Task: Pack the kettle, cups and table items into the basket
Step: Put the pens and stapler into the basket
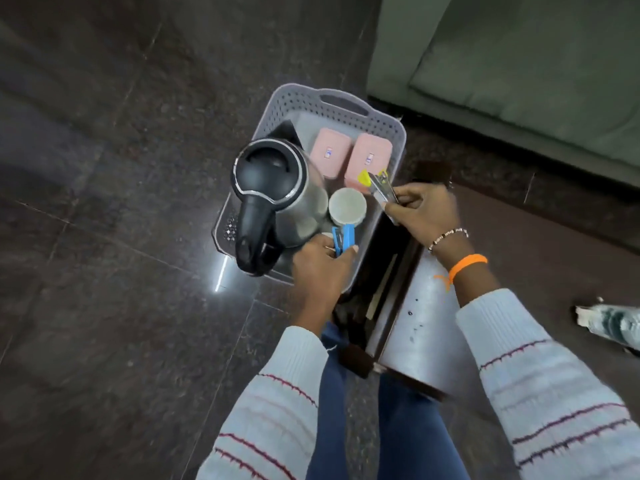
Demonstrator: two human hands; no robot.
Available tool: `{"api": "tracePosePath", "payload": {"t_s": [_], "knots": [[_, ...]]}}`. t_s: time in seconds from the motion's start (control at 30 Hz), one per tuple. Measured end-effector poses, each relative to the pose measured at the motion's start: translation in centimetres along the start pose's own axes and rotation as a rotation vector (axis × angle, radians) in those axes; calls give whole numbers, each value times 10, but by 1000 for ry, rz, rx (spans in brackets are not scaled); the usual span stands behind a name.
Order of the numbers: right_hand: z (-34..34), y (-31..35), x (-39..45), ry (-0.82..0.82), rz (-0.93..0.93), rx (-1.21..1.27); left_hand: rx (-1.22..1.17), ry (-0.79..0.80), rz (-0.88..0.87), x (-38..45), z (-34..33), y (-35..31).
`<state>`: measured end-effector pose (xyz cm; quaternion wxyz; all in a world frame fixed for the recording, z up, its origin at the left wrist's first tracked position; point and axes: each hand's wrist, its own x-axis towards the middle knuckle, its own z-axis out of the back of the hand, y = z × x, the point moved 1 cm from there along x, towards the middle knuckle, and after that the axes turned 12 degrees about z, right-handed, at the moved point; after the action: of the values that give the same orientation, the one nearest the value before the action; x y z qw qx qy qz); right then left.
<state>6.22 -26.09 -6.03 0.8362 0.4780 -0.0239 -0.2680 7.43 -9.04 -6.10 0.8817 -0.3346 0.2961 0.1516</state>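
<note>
A grey perforated basket (pixel 346 114) sits on the dark floor. Inside it stand a steel kettle (pixel 277 192) with a black lid and handle, a pale cup (pixel 347 206) and two pink boxes (pixel 369 157). My left hand (pixel 320 271) is over the basket's near end, shut on a blue stapler-like item (pixel 343 239). My right hand (pixel 424 211) is at the basket's right rim, holding a small silver and yellow item (pixel 379 185) that points into the basket.
A low dark table with a metal top (pixel 420 327) stands just right of the basket, under my right arm. A green sofa (pixel 519 64) fills the upper right. A plastic bottle (pixel 609 323) lies at the right edge. My legs are below.
</note>
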Motion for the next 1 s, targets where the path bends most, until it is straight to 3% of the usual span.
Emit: {"api": "tracePosePath", "payload": {"t_s": [0.13,0.3,0.47,0.67,0.77,0.9,1.0], "knots": [[-21,31,64,29,54,-155,30,24,-24,11,1,2],[-66,57,134,252,95,-391,74,83,-28,22,0,15],[-109,66,167,278,48,-538,65,112,5,30,5,23],[-112,70,165,354,101,-464,47,179,31,39,10,26],[-81,66,142,536,151,-383,23,243,-16,37,9,20],[-33,59,103,921,137,-316,-73,270,-69,32,1,1],[-15,42,86,1045,20,-206,-133,285,-122,32,-8,-14]]}}
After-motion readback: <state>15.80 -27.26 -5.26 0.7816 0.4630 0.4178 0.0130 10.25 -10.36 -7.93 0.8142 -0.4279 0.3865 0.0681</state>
